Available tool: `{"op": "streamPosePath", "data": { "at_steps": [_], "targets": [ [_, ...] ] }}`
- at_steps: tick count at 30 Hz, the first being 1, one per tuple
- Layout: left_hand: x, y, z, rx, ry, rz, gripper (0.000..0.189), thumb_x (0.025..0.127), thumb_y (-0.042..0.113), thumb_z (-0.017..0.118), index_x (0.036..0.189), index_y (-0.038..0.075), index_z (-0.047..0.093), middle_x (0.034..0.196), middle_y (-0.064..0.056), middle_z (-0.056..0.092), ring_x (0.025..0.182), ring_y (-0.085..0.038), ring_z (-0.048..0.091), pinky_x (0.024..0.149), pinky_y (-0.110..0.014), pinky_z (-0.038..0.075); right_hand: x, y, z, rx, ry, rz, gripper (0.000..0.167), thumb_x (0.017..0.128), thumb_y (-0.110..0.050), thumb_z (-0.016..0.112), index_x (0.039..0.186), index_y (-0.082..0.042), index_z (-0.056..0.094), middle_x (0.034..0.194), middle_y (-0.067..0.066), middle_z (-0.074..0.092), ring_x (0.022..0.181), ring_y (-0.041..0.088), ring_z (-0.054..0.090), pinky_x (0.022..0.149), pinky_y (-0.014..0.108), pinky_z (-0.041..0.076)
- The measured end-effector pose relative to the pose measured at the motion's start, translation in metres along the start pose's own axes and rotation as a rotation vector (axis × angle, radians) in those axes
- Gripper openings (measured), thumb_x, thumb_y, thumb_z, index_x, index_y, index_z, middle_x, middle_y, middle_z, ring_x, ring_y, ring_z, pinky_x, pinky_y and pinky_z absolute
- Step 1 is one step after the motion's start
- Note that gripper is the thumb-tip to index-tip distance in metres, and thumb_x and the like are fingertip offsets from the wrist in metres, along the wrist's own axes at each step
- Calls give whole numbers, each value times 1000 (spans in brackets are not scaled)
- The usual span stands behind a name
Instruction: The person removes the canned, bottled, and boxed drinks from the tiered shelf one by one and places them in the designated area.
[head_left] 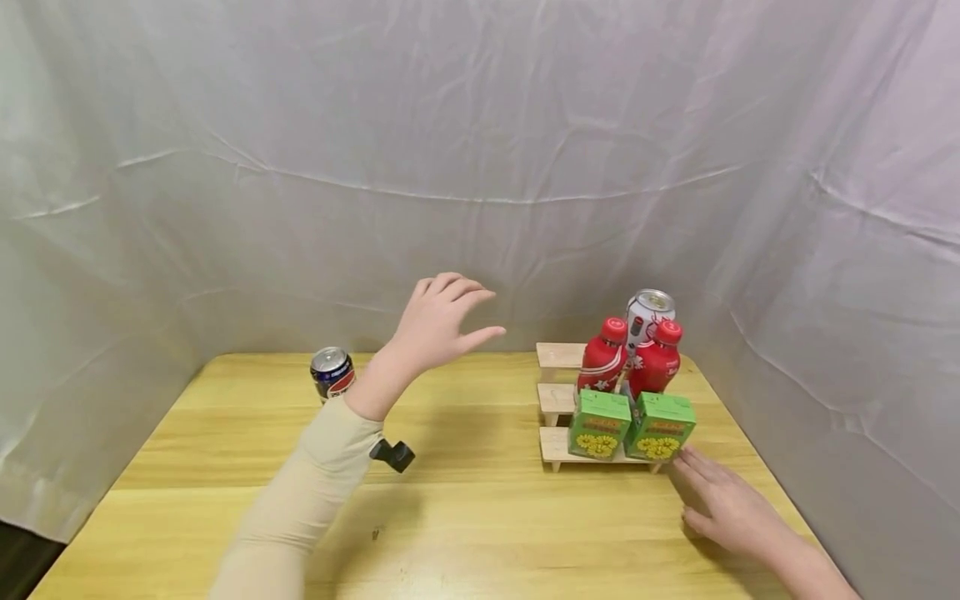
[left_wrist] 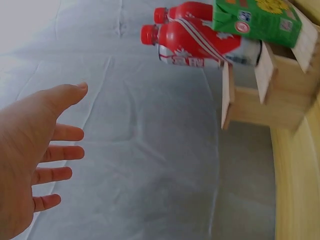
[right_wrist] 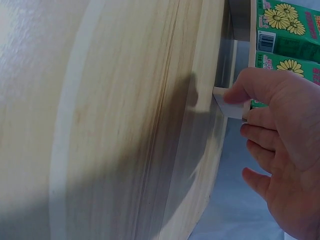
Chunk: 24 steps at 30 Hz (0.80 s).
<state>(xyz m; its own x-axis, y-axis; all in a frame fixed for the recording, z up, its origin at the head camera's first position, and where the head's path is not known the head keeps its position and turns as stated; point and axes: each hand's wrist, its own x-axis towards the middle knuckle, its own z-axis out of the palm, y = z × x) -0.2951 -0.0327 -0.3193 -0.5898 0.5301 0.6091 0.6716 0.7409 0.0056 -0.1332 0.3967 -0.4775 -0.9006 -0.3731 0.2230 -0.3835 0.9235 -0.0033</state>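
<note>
My left hand [head_left: 444,321] is raised above the table, holding nothing, its thumb and fingers spread apart. A three-step wooden rack [head_left: 556,445] stands on the right side of the table. At its front right corner is my right hand [head_left: 727,504], with fingertips at the rack's edge; whether they press on it I cannot tell. Two green drink cartons [head_left: 598,423] stand on the lowest step. Behind them are two red bottles [head_left: 602,357], and a white-and-red can [head_left: 651,310] is at the back. The cartons and bottles hide much of the rack's right half.
A dark blue Pepsi can [head_left: 332,372] stands on the table's left, partly behind my left forearm. Grey cloth [head_left: 480,150] hangs close around the back and sides of the wooden table [head_left: 480,533]. The rack's left ends show bare wood.
</note>
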Motion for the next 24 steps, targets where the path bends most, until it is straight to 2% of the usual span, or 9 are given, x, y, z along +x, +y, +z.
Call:
{"op": "streamPosePath", "data": {
  "at_steps": [3, 9, 17, 24],
  "targets": [
    [11, 9, 3, -16, -28, -10, 55, 87, 63, 58, 126, 25, 64, 126, 3, 64, 125, -21, 49, 99, -45, 37, 0, 0, -1, 3, 9, 3, 67, 75, -33, 80, 128, 3, 59, 138, 28, 52, 124, 45, 53, 98, 58, 43],
    [35, 23, 15, -65, -87, -44, 59, 88, 66, 54, 130, 26, 62, 130, 5, 61, 127, -20, 47, 102, -45, 36, 0, -2, -3, 35, -27, 53, 72, 81, -47, 74, 131, 2, 58, 141, 26, 51, 127, 44, 50, 101, 57, 41],
    [67, 40, 36, -150, -116, -92, 61, 88, 69, 52, 132, 27, 60, 135, 5, 59, 128, -19, 46, 103, -45, 37, 1, -1, -2, 42, -16, 53, 72, 82, -48, 73, 130, 3, 58, 140, 26, 51, 128, 44, 50, 101, 57, 41],
    [93, 61, 56, -221, -145, -124, 62, 86, 69, 54, 136, 30, 56, 139, 6, 56, 131, -19, 45, 102, -42, 37, -5, -4, -4, 44, -26, 53, 70, 81, -48, 73, 129, 2, 59, 140, 26, 52, 127, 44, 51, 100, 57, 41]
  ]
}}
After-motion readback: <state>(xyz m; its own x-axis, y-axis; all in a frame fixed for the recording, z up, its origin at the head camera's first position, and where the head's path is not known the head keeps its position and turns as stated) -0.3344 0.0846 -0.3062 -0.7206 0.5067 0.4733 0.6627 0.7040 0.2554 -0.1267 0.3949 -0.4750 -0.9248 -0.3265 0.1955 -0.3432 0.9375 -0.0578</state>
